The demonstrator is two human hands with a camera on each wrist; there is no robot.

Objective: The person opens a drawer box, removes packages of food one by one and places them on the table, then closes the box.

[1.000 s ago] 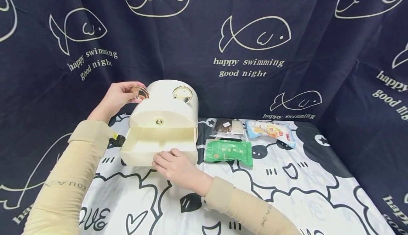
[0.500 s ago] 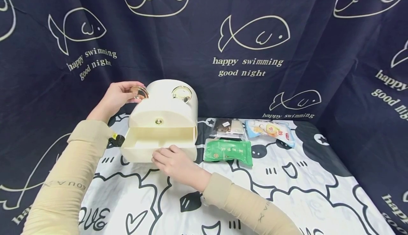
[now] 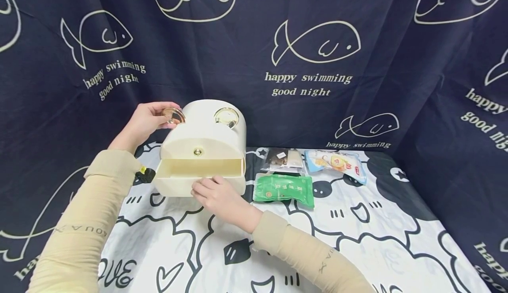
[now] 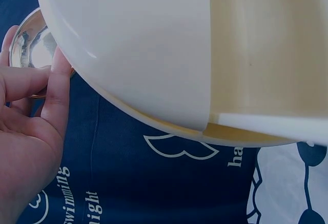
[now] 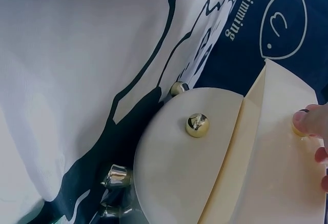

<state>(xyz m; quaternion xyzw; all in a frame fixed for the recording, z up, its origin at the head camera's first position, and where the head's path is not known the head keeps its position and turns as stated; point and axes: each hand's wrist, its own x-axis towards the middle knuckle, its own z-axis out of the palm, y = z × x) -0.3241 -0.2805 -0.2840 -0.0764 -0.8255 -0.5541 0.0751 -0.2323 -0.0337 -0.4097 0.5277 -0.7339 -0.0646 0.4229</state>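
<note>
A cream rounded box (image 3: 206, 139) stands on the cloth, its lower drawer (image 3: 174, 187) partly out and its inside bare where visible. At the upper left, my left hand (image 3: 146, 118) grips a round gold disc (image 3: 174, 115) by its edge; the left wrist view has thumb and fingers around this disc (image 4: 38, 44). My right hand (image 3: 222, 202) is at the middle of the drawer front. In the right wrist view its fingers (image 5: 310, 121) are bent over a gold knob (image 5: 297, 130), mostly hidden. The upper compartment with its gold knob (image 3: 198, 152) is closed.
Right of the box lie a green packet (image 3: 283, 189), a clear packet with dark contents (image 3: 282, 158) and a blue and white packet (image 3: 337, 164). A second gold disc (image 3: 227, 118) is on the box. Left of it is a small black object (image 3: 146, 175). Dark curtain (image 3: 238, 63) hangs behind.
The lower drawer has slid further into the box, and my right hand has moved away from me with it. My left hand has stayed on the gold disc.
</note>
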